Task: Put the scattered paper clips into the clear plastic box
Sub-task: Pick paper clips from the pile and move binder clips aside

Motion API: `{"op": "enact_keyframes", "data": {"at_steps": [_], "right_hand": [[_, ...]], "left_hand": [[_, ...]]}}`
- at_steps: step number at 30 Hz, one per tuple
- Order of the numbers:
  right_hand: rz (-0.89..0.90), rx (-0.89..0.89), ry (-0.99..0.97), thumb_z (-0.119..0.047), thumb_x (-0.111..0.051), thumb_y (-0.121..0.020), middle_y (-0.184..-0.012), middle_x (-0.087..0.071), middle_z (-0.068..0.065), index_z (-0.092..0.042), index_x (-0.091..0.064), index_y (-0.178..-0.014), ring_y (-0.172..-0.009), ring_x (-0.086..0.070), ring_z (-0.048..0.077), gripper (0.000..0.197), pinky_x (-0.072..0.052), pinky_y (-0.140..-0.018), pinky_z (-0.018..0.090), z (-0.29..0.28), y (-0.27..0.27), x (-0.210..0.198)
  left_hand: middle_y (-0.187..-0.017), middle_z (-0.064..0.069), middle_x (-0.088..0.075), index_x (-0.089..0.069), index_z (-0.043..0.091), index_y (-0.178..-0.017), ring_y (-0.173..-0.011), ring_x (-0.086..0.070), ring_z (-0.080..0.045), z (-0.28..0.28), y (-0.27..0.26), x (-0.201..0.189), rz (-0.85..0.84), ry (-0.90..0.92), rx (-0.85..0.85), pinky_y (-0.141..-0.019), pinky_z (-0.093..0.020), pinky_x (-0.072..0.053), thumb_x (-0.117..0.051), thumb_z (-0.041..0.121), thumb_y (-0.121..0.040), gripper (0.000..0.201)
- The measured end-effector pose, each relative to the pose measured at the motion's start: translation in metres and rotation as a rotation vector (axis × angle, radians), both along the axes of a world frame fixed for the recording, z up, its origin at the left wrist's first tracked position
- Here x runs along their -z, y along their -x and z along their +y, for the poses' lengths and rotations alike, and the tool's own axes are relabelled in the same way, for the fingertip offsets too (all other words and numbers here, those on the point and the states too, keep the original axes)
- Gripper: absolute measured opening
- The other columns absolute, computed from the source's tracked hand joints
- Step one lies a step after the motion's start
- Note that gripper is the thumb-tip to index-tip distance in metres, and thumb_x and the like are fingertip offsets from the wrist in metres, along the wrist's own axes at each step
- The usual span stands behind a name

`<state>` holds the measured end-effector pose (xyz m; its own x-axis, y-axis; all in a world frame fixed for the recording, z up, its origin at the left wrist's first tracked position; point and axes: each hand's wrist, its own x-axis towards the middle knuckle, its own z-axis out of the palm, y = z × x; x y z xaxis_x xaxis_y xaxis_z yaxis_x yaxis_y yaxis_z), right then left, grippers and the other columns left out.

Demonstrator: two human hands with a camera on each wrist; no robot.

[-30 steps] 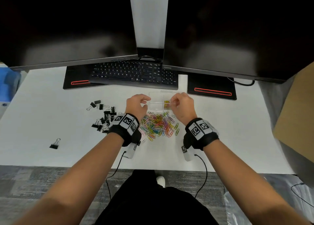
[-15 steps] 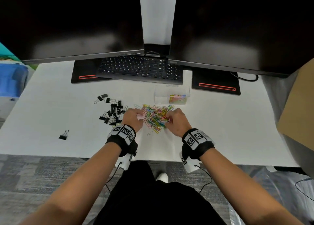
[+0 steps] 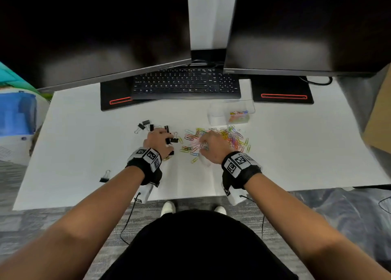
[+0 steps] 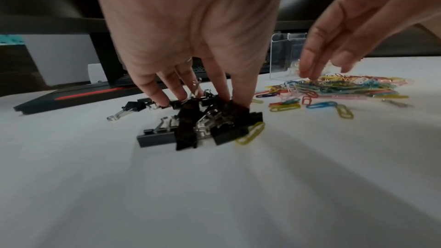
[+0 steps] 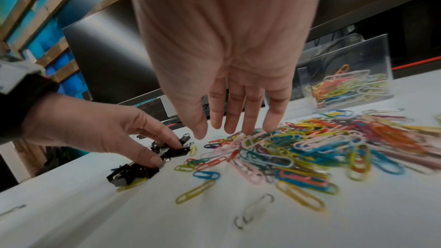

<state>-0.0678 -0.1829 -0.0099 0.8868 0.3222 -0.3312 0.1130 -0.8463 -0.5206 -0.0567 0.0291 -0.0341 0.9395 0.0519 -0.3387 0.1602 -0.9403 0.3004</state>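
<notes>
On the white worktop [image 3: 84, 163], near the clear compartment box [image 3: 218, 114], the right hand [image 3: 213, 145] rests straight, empty fingers [image 5: 250, 116] on loose paper clips [image 3: 234, 137], while the left hand [image 3: 157, 141] pinches heaped binder clips [image 4: 222, 133], risking sweeping the adjoining yellow paper clip [image 4: 251, 132] along.

Black wristbands [image 3: 137, 165] with white coded tags [image 3: 148, 154], thin black cables [image 3: 129, 218], possibly white shoes [image 3: 168, 207].

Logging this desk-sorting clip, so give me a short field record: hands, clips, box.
left hand: fingers and thumb pinch a bunch of black binder clips
right hand: fingers straight, tips touching the coloured paper clips
box: clear, beyond the pile, paper clips in one compartment
stray clip: one binder clip lies apart near the desk edge
</notes>
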Motion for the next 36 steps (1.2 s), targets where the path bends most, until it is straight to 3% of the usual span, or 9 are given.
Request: {"op": "enact_keyframes", "data": {"at_steps": [5,11,19,22,24,26,30,33,36], "right_hand": [[-0.009,-0.076,0.055,-0.016,-0.058,-0.084,-0.132,-0.051,0.009,-0.013,-0.057,-0.125,-0.123,-0.047,0.028,0.041,-0.045,-0.097,0.038,0.034,-0.006,0.006],[-0.06,-0.294,0.276,-0.011,-0.047,-0.091,-0.148,-0.036,-0.005,-0.023,-0.046,-0.136,-0.132,-0.034,0.025,0.047,-0.037,-0.099,0.045,0.063,-0.012,0.01],[-0.073,-0.077,0.269,-0.009,-0.046,-0.09,-0.144,-0.042,0.003,-0.02,-0.027,-0.146,-0.134,-0.034,0.025,0.06,-0.029,-0.105,0.048,0.054,-0.008,0.012],[-0.199,-0.043,0.163,-0.012,-0.049,-0.089,-0.133,-0.053,0.005,-0.018,-0.044,-0.138,-0.126,-0.044,0.027,0.049,-0.037,-0.1,0.044,0.058,0.002,0.013],[-0.232,-0.072,0.007,-0.01,-0.053,-0.087,-0.116,-0.062,0.008,-0.014,-0.065,-0.115,-0.107,-0.058,0.03,0.03,-0.047,-0.089,0.041,0.063,0.01,0.017],[-0.158,-0.124,-0.07,-0.009,-0.057,-0.086,-0.104,-0.063,0.012,-0.009,-0.073,-0.099,-0.092,-0.062,0.03,0.021,-0.051,-0.08,0.04,0.071,0.016,0.021],[-0.032,-0.133,-0.043,-0.017,-0.066,-0.084,-0.108,-0.06,0.013,-0.007,-0.073,-0.102,-0.098,-0.06,0.029,0.021,-0.048,-0.085,0.036,0.088,0.019,0.032],[-0.023,-0.136,-0.022,-0.02,-0.066,-0.085,-0.109,-0.057,0.012,-0.009,-0.073,-0.104,-0.099,-0.059,0.028,0.022,-0.049,-0.085,0.035,0.096,0.02,0.036],[-0.066,-0.163,0.034,-0.02,-0.06,-0.089,-0.107,-0.057,0.011,-0.011,-0.074,-0.101,-0.098,-0.058,0.026,0.021,-0.049,-0.079,0.033,0.091,0.02,0.036]], "left_hand": [[-0.141,0.004,-0.041,-0.066,0.031,-0.114,-0.132,-0.035,-0.019,0.022,-0.007,0.008,-0.005,0.049,0.077,-0.109,-0.038,-0.036,-0.068,0.038,-0.082,0.033],[-0.126,-0.002,-0.052,-0.076,0.019,-0.095,-0.122,-0.044,-0.017,0.033,-0.019,0.009,-0.107,0.172,0.106,-0.103,-0.026,-0.036,-0.071,0.021,-0.081,0.015],[-0.132,-0.003,-0.047,-0.069,0.02,-0.111,-0.123,-0.043,-0.021,0.034,-0.026,0.007,-0.096,0.242,0.236,-0.105,-0.028,-0.034,-0.069,0.015,-0.081,0.031],[-0.134,-0.001,-0.047,-0.069,0.022,-0.112,-0.125,-0.042,-0.021,0.03,-0.026,0.007,-0.067,0.229,0.326,-0.105,-0.037,-0.039,-0.067,0.016,-0.081,0.031],[-0.132,0.0,-0.05,-0.071,0.022,-0.108,-0.122,-0.046,-0.02,0.035,-0.027,0.008,-0.074,0.238,0.311,-0.104,-0.037,-0.041,-0.068,0.015,-0.08,0.029],[-0.128,0.0,-0.053,-0.073,0.021,-0.104,-0.119,-0.05,-0.018,0.043,-0.029,0.009,-0.074,0.244,0.297,-0.103,-0.035,-0.041,-0.07,0.016,-0.08,0.025],[-0.127,-0.001,-0.055,-0.075,0.021,-0.097,-0.123,-0.048,-0.017,0.058,-0.029,0.01,-0.036,0.252,0.326,-0.106,-0.032,-0.037,-0.074,0.02,-0.077,0.02],[-0.127,-0.003,-0.054,-0.074,0.018,-0.099,-0.122,-0.048,-0.017,0.06,-0.025,0.013,-0.034,0.255,0.314,-0.098,-0.019,-0.032,-0.076,0.016,-0.075,0.024],[-0.125,-0.003,-0.055,-0.074,0.017,-0.099,-0.12,-0.049,-0.018,0.059,-0.023,0.013,-0.047,0.261,0.286,-0.097,-0.023,-0.036,-0.075,0.015,-0.075,0.024]]}}
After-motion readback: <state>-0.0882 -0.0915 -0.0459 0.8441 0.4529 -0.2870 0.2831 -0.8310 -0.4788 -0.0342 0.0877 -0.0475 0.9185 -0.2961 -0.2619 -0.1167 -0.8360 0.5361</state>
